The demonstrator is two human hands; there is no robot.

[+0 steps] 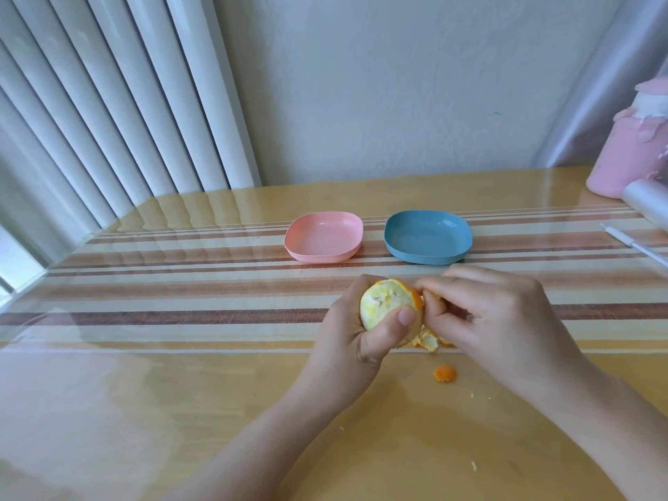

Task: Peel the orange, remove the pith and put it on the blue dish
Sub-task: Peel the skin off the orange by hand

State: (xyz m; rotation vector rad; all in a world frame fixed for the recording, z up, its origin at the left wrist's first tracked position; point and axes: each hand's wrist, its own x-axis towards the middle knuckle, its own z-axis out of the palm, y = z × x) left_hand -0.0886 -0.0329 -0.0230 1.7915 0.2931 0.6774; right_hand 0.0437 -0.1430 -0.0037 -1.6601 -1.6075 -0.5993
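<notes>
My left hand [356, 338] grips the orange [385, 301], whose near side is stripped to pale yellow pith. A band of orange peel [416, 296] still clings along its right edge. My right hand [495, 312] pinches that peel with thumb and fingers beside the fruit. Loose peel pieces [428, 341] lie on the table under my hands, and a small round peel scrap [445, 373] sits a little nearer to me. The blue dish [428, 236] rests on the table beyond my hands, with nothing in it.
A pink dish [323, 236] stands left of the blue one. A pink bottle [630, 139], a clear roll [650, 206] and a white stick [634, 244] sit at the right edge. Vertical blinds hang at the back left. Tiny pith crumbs dot the glossy tabletop [180, 392].
</notes>
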